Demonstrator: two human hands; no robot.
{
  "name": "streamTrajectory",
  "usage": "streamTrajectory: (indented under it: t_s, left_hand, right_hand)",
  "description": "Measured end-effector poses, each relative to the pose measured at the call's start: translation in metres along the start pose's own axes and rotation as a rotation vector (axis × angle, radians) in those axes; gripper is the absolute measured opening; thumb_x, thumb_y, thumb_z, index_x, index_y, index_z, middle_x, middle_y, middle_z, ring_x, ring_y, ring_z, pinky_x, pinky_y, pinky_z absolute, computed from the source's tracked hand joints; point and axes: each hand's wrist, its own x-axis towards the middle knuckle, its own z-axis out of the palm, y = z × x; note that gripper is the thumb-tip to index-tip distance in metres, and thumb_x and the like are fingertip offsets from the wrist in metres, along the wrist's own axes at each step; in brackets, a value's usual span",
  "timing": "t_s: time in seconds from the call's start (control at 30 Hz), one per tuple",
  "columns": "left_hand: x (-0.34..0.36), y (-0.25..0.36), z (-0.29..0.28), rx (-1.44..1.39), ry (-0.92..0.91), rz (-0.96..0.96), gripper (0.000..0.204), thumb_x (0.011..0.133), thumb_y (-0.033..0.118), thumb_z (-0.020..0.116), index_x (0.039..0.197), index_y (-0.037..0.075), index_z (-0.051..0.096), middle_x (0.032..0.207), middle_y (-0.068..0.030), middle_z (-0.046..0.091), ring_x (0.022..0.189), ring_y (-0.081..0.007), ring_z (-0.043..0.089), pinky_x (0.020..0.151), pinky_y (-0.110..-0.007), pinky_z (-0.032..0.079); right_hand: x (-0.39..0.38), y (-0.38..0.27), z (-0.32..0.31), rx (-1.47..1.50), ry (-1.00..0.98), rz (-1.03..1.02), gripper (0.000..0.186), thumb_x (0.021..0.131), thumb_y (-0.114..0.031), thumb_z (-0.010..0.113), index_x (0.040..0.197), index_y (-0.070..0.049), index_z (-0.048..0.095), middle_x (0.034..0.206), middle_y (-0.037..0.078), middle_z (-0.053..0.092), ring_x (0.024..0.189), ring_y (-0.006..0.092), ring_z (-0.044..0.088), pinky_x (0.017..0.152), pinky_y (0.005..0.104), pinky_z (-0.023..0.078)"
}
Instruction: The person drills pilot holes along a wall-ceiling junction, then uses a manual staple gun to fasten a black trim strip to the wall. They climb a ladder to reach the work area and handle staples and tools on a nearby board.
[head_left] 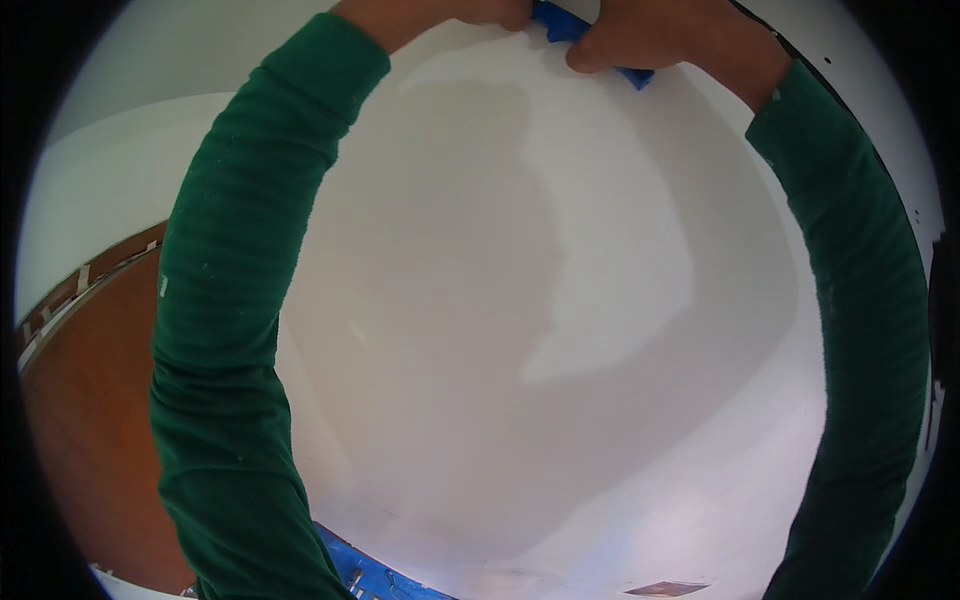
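Both my arms, in green sleeves with pale specks, reach up along a white wall (620, 250). At the top edge my right hand (655, 35) is closed over a crumpled blue strip (562, 24), which looks like tape or thin sheeting. The thumb lies across it, and a loose end pokes out below the palm. Close to the strip's left end is my left hand (497, 10). The frame's top edge cuts off most of it, so its fingers are hidden and its grip is unclear.
A reddish-brown surface (100, 410) with a brown edge band (85, 280) lies at the left. Blue covering (375, 575) runs along the wall's bottom, with a small brownish rectangular patch (667, 589) to its right. Shadows of my arms fall on the wall.
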Motion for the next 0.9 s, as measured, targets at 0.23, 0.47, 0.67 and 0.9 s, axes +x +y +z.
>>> streamTrajectory:
  t_s: [0.23, 0.47, 0.67, 0.9]
  left_hand:
    - [0.012, -0.012, 0.035, -0.001, 0.295, -0.133, 0.013, 0.084, 0.002, 0.068, 0.097, -0.001, 0.069, 0.089, -0.0235, 0.074, 0.083, -0.0408, 0.074, 0.075, -0.048, 0.059]
    - [-0.007, 0.016, 0.068, -0.072, 0.519, -0.291, 0.021, 0.093, 0.003, 0.06, 0.113, 0.002, 0.065, 0.093, -0.0179, 0.071, 0.078, -0.0372, 0.072, 0.066, -0.045, 0.059]
    - [-0.021, 0.04, 0.086, -0.137, 0.743, -0.539, 0.052, 0.084, 0.001, 0.068, 0.136, 0.006, 0.063, 0.102, -0.0176, 0.069, 0.08, -0.0368, 0.07, 0.067, -0.045, 0.058]
    - [-0.027, 0.033, 0.088, -0.24, 0.88, -0.547, 0.038, 0.076, 0.002, 0.072, 0.114, 0.008, 0.072, 0.092, -0.0153, 0.069, 0.08, -0.0361, 0.07, 0.07, -0.045, 0.058]
  right_hand:
    - [0.039, 0.009, 0.011, 0.008, -0.027, -0.049, 0.017, 0.075, -0.005, 0.077, 0.088, 0.005, 0.071, 0.089, 0.026, 0.073, 0.083, 0.0385, 0.072, 0.081, 0.0451, 0.059]
    - [0.026, 0.005, 0.028, 0.039, 0.08, -0.028, 0.028, 0.079, -0.005, 0.072, 0.104, 0.009, 0.067, 0.106, 0.027, 0.07, 0.107, 0.0394, 0.068, 0.094, 0.0459, 0.056]
    - [0.01, -0.005, 0.012, -0.026, 0.019, -0.02, 0.066, 0.079, -0.017, 0.069, 0.136, 0.012, 0.052, 0.132, 0.028, 0.057, 0.13, 0.0414, 0.054, 0.116, 0.0473, 0.041]
    - [0.012, -0.004, -0.011, -0.036, -0.173, 0.065, 0.108, 0.072, -0.048, 0.081, 0.153, 0.01, 0.04, 0.15, 0.033, 0.047, 0.144, 0.0461, 0.043, 0.12, 0.0504, 0.039]
